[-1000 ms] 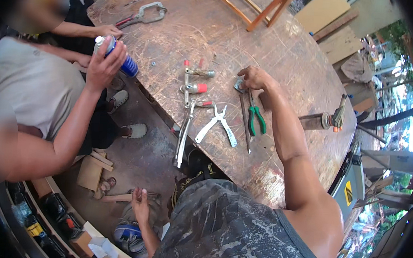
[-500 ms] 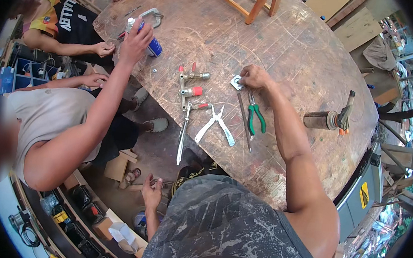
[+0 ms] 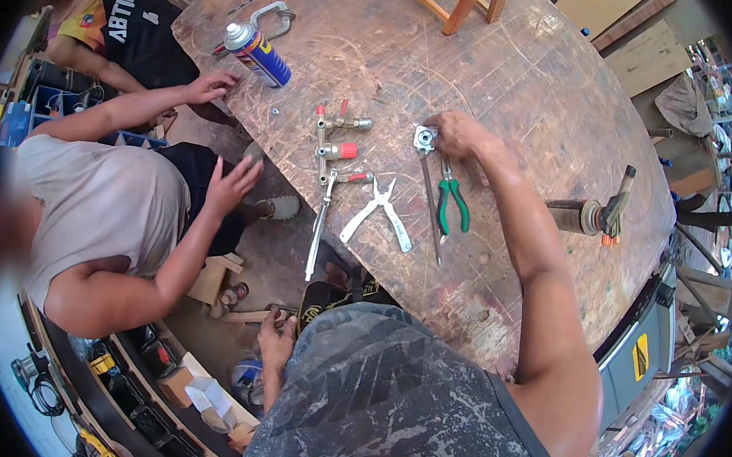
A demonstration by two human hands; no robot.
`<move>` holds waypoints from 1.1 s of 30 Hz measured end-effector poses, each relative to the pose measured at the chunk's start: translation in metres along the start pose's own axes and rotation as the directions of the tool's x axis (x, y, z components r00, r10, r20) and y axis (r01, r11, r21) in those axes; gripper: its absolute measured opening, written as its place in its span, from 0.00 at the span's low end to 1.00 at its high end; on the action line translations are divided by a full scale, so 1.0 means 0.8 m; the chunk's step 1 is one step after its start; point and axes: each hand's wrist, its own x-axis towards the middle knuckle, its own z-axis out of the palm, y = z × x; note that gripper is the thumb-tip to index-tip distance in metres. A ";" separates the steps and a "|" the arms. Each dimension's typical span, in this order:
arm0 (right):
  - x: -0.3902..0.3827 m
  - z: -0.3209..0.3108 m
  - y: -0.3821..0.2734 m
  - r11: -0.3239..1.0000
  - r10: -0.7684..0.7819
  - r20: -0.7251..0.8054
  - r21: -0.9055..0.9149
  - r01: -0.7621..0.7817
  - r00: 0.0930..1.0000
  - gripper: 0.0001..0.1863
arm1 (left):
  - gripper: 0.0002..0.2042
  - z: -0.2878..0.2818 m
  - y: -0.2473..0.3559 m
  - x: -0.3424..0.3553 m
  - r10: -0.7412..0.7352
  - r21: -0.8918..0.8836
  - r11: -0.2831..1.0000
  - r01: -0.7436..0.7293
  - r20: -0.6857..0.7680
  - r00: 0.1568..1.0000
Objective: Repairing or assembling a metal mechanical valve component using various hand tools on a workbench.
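Observation:
My right hand (image 3: 461,136) reaches over the wooden table, thumb and fingers closed on the edge of a small square metal fitting (image 3: 425,139) with a round opening in its centre. Just below lie a thin dark metal rod (image 3: 431,209) and pliers with green handles (image 3: 453,202). To their left sit silver multi-tool pliers (image 3: 378,218), spread apart, and a metal valve assembly (image 3: 326,151) with red knobs; a silver-handled tool (image 3: 319,229) touches its lower end. My left hand (image 3: 276,341) hangs low beside my body, off the table, with its fingers loosely apart and nothing visible in them.
A blue spray can (image 3: 262,56) and a C-clamp (image 3: 280,22) are at the table's far left. A cylindrical tool (image 3: 575,216) lies at right. Wooden legs (image 3: 466,10) stand at the far edge. Co-workers crowd the left side, one with raised hands (image 3: 233,184).
The co-worker in the light shirt has let go of the spray can and drawn that arm back. My right hand has tilted the fitting, showing its opening. My left hand has shifted slightly.

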 end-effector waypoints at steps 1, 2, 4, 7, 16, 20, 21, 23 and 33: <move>-0.004 -0.006 0.001 0.998 0.027 -0.024 -0.049 -0.029 0.999 0.27 | 0.32 0.000 -0.001 0.002 -0.016 -0.001 1.000 0.016 0.014 1.000; -0.007 -0.010 0.000 0.992 0.055 -0.059 -0.113 -0.062 0.997 0.25 | 0.32 0.000 -0.003 0.004 -0.007 -0.006 1.000 0.008 0.030 1.000; -0.013 -0.012 -0.004 0.993 -0.014 -0.119 -0.114 0.000 0.993 0.23 | 0.32 -0.002 -0.005 0.008 -0.001 -0.011 1.000 0.002 0.051 0.999; -0.013 -0.011 -0.011 0.974 -0.058 -0.122 -0.225 0.030 0.991 0.22 | 0.32 -0.005 -0.004 0.016 0.050 0.020 0.999 -0.050 0.039 0.998; -0.007 -0.005 -0.006 0.979 -0.044 -0.132 -0.201 0.016 0.990 0.30 | 0.30 -0.014 -0.005 0.024 0.041 0.038 0.998 -0.042 0.033 0.999; -0.003 -0.003 -0.014 0.953 -0.032 -0.099 -0.302 0.000 0.995 0.30 | 0.31 -0.007 -0.019 0.020 0.043 0.024 0.999 -0.043 0.016 0.999; -0.004 -0.004 -0.017 0.958 -0.024 -0.083 -0.287 -0.001 0.996 0.30 | 0.30 -0.006 -0.021 0.019 0.043 0.003 0.999 -0.043 0.004 0.999; -0.013 -0.003 -0.026 0.975 -0.007 -0.120 -0.220 -0.019 0.993 0.26 | 0.30 -0.004 -0.026 0.016 0.025 -0.004 1.000 -0.025 0.014 1.000; -0.180 0.126 -0.113 0.890 0.442 -0.409 0.087 -0.448 0.799 0.24 | 0.32 0.015 -0.031 0.016 -0.022 -0.038 0.999 0.022 0.004 1.000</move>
